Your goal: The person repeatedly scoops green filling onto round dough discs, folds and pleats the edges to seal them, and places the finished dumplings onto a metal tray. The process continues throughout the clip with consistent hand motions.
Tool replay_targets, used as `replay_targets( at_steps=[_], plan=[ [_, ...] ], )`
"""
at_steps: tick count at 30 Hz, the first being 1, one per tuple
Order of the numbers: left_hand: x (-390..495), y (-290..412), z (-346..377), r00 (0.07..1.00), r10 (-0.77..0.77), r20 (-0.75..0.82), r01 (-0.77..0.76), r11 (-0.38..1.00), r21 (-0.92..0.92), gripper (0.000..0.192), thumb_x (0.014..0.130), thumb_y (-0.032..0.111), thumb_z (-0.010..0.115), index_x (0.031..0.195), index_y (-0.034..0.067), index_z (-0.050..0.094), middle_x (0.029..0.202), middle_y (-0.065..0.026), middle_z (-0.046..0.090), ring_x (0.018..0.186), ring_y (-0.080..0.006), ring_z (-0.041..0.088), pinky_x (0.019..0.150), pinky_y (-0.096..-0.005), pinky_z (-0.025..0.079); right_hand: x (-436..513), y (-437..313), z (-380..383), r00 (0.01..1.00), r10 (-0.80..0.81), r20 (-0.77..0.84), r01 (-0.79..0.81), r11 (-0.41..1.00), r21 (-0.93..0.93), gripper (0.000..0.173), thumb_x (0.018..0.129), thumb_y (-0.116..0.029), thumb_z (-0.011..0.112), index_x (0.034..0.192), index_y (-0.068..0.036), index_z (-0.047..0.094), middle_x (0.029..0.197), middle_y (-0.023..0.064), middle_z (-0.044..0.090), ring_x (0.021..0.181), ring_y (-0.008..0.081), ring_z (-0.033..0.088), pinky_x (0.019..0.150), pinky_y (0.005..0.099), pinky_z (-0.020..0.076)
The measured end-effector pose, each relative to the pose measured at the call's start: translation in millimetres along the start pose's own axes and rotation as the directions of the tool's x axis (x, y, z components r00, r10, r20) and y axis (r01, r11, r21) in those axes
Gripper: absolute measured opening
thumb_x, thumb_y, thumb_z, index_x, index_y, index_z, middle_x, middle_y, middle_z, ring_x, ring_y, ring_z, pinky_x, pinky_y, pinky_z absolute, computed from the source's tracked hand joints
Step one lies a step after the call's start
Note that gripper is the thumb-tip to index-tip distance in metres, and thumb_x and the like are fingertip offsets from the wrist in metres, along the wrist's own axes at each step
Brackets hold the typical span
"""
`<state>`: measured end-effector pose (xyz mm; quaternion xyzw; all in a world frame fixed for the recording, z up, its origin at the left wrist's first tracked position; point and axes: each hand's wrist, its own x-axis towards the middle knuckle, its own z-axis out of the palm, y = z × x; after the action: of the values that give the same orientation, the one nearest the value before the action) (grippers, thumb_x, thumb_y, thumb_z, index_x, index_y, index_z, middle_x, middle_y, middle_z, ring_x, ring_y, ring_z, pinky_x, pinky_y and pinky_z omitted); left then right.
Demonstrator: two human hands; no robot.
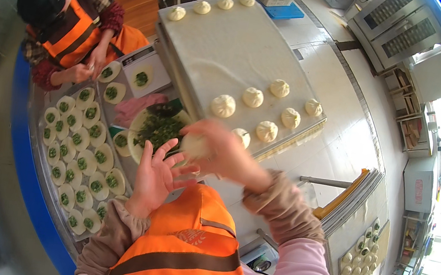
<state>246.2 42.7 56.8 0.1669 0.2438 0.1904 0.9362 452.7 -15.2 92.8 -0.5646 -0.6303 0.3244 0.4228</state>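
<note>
My left hand (157, 175) is palm up with its fingers spread and nothing in it, just in front of the bowl of chopped green filling (160, 129). Blurred by motion, my right hand (222, 151) has its fingers curved around a pale, round filled bun (196, 145), above the bowl's right edge. Pleated buns (223, 106) sit on the cloth-lined tray (234, 52) beyond my right hand. To the left, a metal tray carries several rows of flat dough rounds topped with green filling (86, 162).
A co-worker in an orange apron (74, 32) works at the far left, hands over the dough rounds. A pink cloth (138, 108) and a scale (146, 72) bearing a filled round lie beyond the bowl. Stacked trays (351, 203) and another tray of buns (356, 269) stand at right.
</note>
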Motion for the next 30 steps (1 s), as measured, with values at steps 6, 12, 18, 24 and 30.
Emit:
replay_targets(
  at_steps=[6, 12, 18, 24, 30],
  plan=[
    [26.1, -27.2, 14.2, 0.948, 0.08, -0.307, -0.052, 0.994, 0.098, 0.055, 0.097, 0.055, 0.038, 0.127, 0.009, 0.045, 0.116, -0.0149, 0.059, 0.1, -0.029, 0.061, 0.085, -0.0441, 0.051, 9.1, 148.2, -227.4, 0.731, 0.253, -0.634, -0.504, 0.826, -0.251, 0.052, 0.068, -0.02, 0.08, 0.114, -0.003, 0.061, 0.103, 0.0155, 0.062, 0.086, 0.0252, 0.062, 0.076, 0.0351, 0.0505],
    [32.6, -40.5, 15.9, 0.883, 0.162, -0.44, -0.118, 0.985, 0.126, 0.051, 0.098, 0.052, 0.04, 0.124, 0.008, 0.047, 0.11, -0.0116, 0.06, 0.095, -0.0237, 0.062, 0.08, -0.0387, 0.052, -2.7, 239.1, -275.6, 0.702, 0.3, -0.646, -0.651, 0.638, -0.411, 0.057, 0.068, -0.036, 0.081, 0.113, -0.007, 0.062, 0.109, 0.0154, 0.06, 0.104, 0.0306, 0.057, 0.09, 0.04, 0.046],
    [7.1, -41.0, -9.8, 0.827, 0.175, -0.534, -0.184, 0.982, 0.038, 0.049, 0.098, 0.05, 0.041, 0.123, 0.009, 0.05, 0.112, -0.015, 0.062, 0.095, -0.027, 0.063, 0.08, -0.0404, 0.053, -13.8, 260.9, -304.5, 0.891, 0.266, -0.367, -0.362, 0.905, -0.224, 0.023, 0.08, -0.021, 0.075, 0.097, -0.005, 0.069, 0.066, -0.0027, 0.059, 0.062, 0.0079, 0.053, 0.058, 0.0237, 0.0452],
    [-69.8, -50.5, -55.3, 0.817, 0.276, -0.506, -0.283, 0.957, 0.064, 0.051, 0.096, 0.05, 0.046, 0.122, 0.007, 0.05, 0.108, -0.0149, 0.063, 0.09, -0.0255, 0.063, 0.08, -0.0396, 0.052, -13.1, 259.0, -282.7, 0.874, 0.36, -0.326, -0.456, 0.84, -0.294, 0.017, 0.086, -0.02, 0.068, 0.084, -0.003, 0.069, 0.066, -0.0023, 0.06, 0.055, 0.0039, 0.047, 0.047, 0.0218, 0.036],
    [-153.6, -48.6, -145.2, 0.627, 0.341, -0.7, -0.28, 0.938, 0.206, 0.031, 0.098, 0.028, 0.051, 0.12, 0.005, 0.05, 0.102, -0.0107, 0.063, 0.087, -0.02, 0.063, 0.079, -0.0353, 0.053, -10.2, 196.7, -233.5, 0.884, 0.195, -0.425, -0.4, 0.785, -0.473, 0.029, 0.086, -0.027, 0.073, 0.105, -0.007, 0.067, 0.062, -0.0089, 0.035, 0.057, 0.0034, 0.03, 0.05, 0.0225, 0.0235]
  ],
)
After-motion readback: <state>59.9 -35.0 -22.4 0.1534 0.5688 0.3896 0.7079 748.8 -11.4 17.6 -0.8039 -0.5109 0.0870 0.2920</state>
